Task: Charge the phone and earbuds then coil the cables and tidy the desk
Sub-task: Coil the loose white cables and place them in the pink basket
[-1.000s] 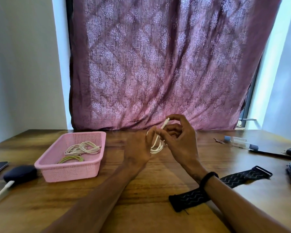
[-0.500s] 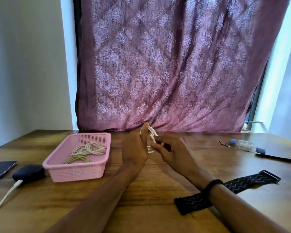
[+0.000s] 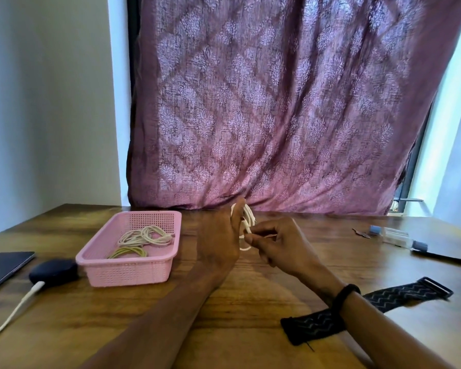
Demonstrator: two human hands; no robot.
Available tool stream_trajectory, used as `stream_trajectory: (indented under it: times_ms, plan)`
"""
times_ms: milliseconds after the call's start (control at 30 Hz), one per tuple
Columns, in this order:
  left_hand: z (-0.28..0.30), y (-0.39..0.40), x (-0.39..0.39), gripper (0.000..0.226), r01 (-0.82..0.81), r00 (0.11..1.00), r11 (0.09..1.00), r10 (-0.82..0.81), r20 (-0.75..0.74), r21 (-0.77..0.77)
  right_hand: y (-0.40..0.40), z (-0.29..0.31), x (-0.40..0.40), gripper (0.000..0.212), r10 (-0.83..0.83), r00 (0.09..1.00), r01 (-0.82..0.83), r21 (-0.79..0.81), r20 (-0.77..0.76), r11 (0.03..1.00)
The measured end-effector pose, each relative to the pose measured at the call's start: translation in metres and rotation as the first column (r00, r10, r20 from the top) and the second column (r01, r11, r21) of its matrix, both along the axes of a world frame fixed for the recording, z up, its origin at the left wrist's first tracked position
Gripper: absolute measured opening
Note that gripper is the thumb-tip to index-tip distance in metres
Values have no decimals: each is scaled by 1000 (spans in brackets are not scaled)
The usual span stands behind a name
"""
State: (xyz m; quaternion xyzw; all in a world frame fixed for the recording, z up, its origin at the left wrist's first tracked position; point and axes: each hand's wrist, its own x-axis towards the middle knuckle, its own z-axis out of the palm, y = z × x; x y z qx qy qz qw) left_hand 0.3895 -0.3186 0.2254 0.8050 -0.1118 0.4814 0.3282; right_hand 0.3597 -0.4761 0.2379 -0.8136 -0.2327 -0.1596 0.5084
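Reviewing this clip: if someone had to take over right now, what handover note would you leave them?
Left hand: upright, white cable looped around its fingers.
Right hand: pinches the cable's loose end beside the coil.
Pink basket: holds two coiled cables, one white, one yellowish.
Earbuds case: left of the basket, a white charging cable plugged in; phone at the far left edge.
Left to do: finish this coil, put it in the basket, tidy the black strap and the items at far right.
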Motion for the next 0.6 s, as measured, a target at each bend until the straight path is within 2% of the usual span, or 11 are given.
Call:
stream_trajectory:
  times_ms: [67,133,200,267,367,467,533,600]
  plan:
    - [2,-4,-2,53,-17,1000,1000,17,2,-21,1,3,-3,3,5,999,-1,105,-37,994]
    - [5,-5,-4,53,-21,1000,999,20,-13,-39,3,3,-5,17,10,997,8,230,-77,973]
    - [5,-3,-5,56,-25,1000,1000,25,0,10,3,5,-5,31,2,992,39,330,-122,943]
    - [5,-1,-8,65,-29,1000,997,28,13,69,2,5,-4,25,-15,996,42,311,-88,950]
    - [5,0,-8,79,-6,1000,997,8,-30,77,2,4,-3,3,-55,998,50,110,42,993]
    - [4,1,-7,83,1,998,999,1,-56,52,3,2,-4,10,-47,998,46,14,39,999]
    - [5,1,-8,76,-2,999,996,7,-54,89,5,2,-6,11,-56,998,57,38,-9,998]
    - [6,-4,-11,73,46,998,991,-41,-40,126,5,3,-6,5,-84,985,118,235,-148,965]
